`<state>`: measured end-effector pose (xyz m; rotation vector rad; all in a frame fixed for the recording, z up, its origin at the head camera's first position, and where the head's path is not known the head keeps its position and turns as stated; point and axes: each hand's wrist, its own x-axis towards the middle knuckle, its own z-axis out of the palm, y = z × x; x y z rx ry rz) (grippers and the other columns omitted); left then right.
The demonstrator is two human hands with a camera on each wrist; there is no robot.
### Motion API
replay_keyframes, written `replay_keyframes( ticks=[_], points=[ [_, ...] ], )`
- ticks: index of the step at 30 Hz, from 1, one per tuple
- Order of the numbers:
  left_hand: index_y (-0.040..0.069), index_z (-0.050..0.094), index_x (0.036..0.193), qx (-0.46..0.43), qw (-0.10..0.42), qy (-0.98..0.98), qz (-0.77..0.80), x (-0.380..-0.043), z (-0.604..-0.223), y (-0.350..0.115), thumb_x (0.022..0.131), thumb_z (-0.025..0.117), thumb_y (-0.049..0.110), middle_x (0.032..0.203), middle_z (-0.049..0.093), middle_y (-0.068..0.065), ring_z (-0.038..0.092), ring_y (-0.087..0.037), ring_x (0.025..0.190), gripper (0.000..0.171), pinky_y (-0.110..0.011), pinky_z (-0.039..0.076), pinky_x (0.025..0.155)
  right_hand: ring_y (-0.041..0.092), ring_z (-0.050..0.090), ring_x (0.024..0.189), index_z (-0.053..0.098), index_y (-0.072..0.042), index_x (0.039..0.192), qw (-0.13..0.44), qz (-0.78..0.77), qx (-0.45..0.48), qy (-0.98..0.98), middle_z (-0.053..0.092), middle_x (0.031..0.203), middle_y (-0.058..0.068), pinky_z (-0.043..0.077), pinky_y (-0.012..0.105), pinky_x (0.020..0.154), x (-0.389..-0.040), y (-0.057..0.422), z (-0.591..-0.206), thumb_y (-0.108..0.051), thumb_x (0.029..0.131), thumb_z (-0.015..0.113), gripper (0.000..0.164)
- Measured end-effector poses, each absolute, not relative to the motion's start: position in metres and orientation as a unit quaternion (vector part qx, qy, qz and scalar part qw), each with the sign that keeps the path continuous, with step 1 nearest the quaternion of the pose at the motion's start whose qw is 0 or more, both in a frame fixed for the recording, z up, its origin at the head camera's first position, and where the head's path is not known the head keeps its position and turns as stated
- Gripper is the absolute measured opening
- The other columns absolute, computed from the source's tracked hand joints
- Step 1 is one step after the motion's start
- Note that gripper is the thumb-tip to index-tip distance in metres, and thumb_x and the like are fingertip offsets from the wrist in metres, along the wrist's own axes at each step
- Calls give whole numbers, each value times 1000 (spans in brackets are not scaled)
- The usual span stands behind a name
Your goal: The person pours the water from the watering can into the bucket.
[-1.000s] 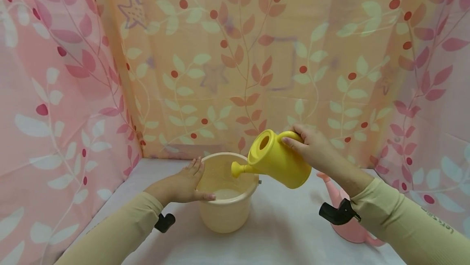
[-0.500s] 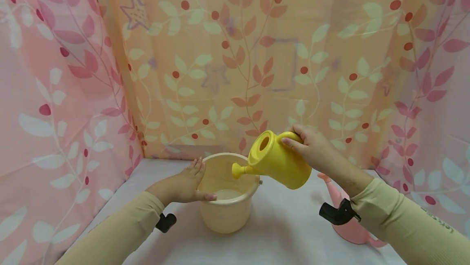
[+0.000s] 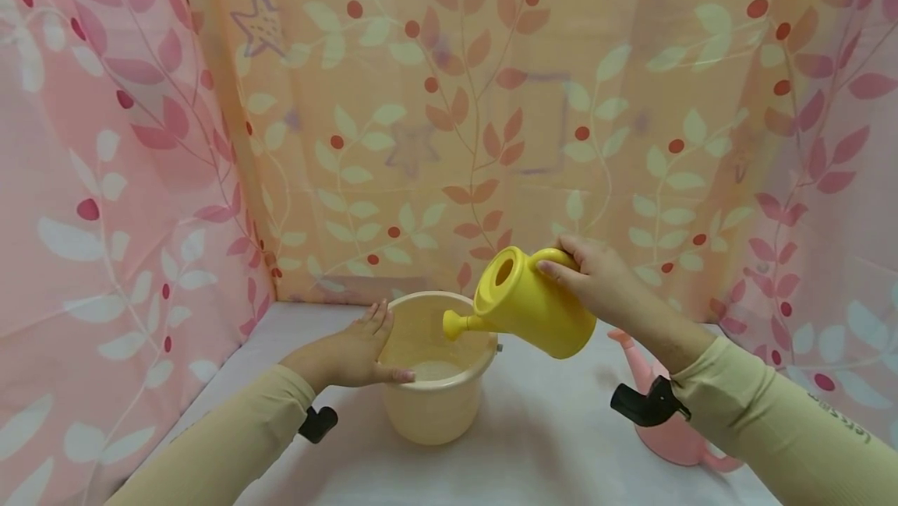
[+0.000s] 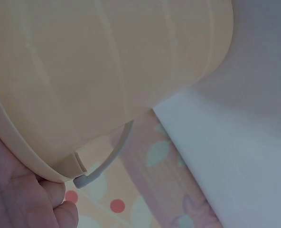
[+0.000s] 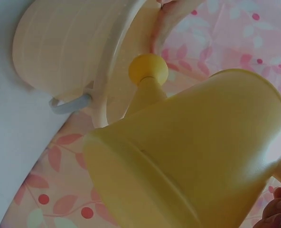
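Observation:
In the head view a cream plastic bucket [image 3: 431,412] stands upright on the white table. My left hand [image 3: 351,352] rests on its left rim, fingers spread and thumb lying along the near edge. In the left wrist view the palm and fingers [image 4: 52,194] show against the rim. A yellow watering can [image 3: 540,307] is gripped by its handle in my right hand [image 3: 596,272]. It is tilted left, and its sprinkler head [image 3: 454,324] hangs over the bucket's opening. No stream of water can be made out. Fingers [image 5: 276,213] on the handle appear in the right wrist view.
A pink watering can [image 3: 669,440] stands on the table at the right, partly hidden by my right forearm. The bucket's grey handle [image 5: 71,104] hangs at its side. Patterned curtains [image 3: 477,116] enclose the back and both sides of the white table [image 3: 547,444].
Almost nothing differs. The view shifts very slightly, while both hands, the bucket and the tilted yellow watering can keep their places.

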<state>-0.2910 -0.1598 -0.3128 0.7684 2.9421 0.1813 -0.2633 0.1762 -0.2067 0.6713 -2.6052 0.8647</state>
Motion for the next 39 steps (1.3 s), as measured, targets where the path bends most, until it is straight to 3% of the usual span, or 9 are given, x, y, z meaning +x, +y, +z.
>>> replay_keyframes(
  ticks=[39],
  points=[
    [-8,13,143,239,54,968,56,-290,-309,-157,77,49,70,150,1,-24,-1,-33,138,108,-46,10,110,20,49,67,52,-7,86,152,292,251,-910,51,72,4,45,30,61,-264,171,-205,-30,91,57,23]
  ],
)
